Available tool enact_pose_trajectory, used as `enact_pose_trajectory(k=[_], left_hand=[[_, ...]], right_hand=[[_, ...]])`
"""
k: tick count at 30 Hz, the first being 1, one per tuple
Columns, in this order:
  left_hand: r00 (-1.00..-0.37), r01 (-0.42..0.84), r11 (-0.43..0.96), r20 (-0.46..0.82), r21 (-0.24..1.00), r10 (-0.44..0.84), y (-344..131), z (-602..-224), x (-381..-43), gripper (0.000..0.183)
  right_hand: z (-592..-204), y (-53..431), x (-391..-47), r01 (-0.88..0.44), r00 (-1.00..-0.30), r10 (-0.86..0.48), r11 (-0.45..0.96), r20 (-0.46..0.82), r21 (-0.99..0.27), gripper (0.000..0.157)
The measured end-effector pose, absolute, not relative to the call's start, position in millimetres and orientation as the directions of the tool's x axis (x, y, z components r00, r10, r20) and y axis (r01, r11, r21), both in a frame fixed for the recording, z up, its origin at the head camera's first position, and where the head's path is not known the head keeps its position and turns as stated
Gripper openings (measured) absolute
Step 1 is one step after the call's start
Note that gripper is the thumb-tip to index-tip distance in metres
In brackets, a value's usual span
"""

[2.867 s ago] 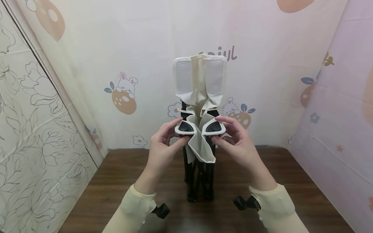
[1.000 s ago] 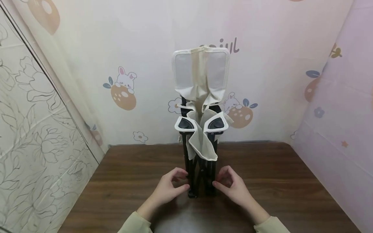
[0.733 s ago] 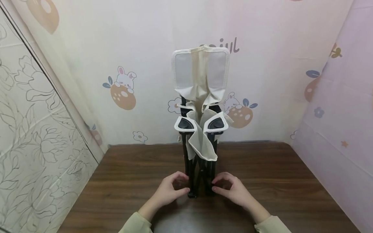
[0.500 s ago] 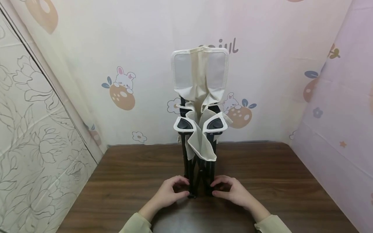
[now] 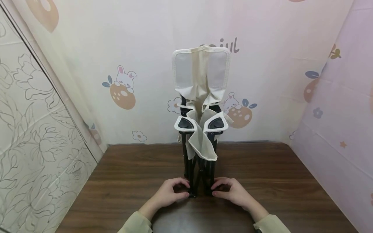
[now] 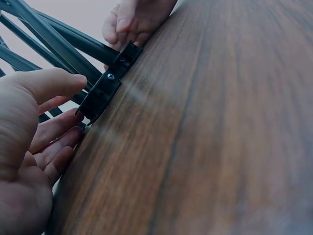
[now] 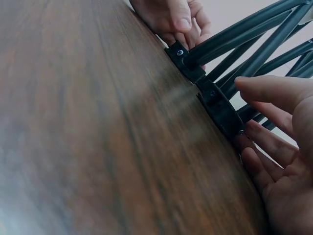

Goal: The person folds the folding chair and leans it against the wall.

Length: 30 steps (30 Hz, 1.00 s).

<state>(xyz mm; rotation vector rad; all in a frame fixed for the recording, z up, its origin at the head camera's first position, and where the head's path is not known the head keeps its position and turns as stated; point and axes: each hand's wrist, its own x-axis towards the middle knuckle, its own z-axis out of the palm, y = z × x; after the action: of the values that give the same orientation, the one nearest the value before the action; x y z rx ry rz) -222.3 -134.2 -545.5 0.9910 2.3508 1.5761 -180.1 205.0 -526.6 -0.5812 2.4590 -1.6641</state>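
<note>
A folded folding chair (image 5: 201, 155) stands upright on the wooden table, with off-white fabric hanging between black tubular legs. Low down on its left side, my left hand (image 5: 169, 193) has thumb and fingers around a front leg's foot. Opposite it, my right hand (image 5: 233, 193) grips the other front foot in the same way. Up close in the left wrist view, the thumb lies against the black plastic foot (image 6: 100, 95) and fingertips touch its outer side. The right wrist view has the right thumb at a leg and fingertips against the foot (image 7: 220, 110).
The brown wooden table (image 5: 131, 165) reaches back to a wall cloth (image 5: 151, 81) printed with rabbits and fruit. A panel with flower line drawings (image 5: 43, 139) stands at the left. Pale lilac cloth (image 5: 335, 129) hangs on the right.
Both hands have come down from the chair's upper front corners to its feet, sliding slightly lower along the legs in the last second. The chair remains folded in place.
</note>
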Motion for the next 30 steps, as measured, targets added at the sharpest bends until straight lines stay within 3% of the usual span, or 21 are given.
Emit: enact_pose_trajectory(k=[17, 30], left_hand=[[-0.750, 0.498, 0.329, 0.208, 0.802, 0.628, -132.8, -549.5, -226.3, 0.017], [-0.752, 0.519, 0.342, 0.228, 0.784, 0.619, -130.7, -549.4, -224.1, 0.016]], right_hand=[[-531.5, 205.4, -184.6, -0.326, -0.911, -0.390, 0.475, 0.136, -0.818, 0.015], [-532.3, 202.2, -185.5, -0.362, -0.907, -0.386, 0.513, 0.167, -0.779, 0.016]])
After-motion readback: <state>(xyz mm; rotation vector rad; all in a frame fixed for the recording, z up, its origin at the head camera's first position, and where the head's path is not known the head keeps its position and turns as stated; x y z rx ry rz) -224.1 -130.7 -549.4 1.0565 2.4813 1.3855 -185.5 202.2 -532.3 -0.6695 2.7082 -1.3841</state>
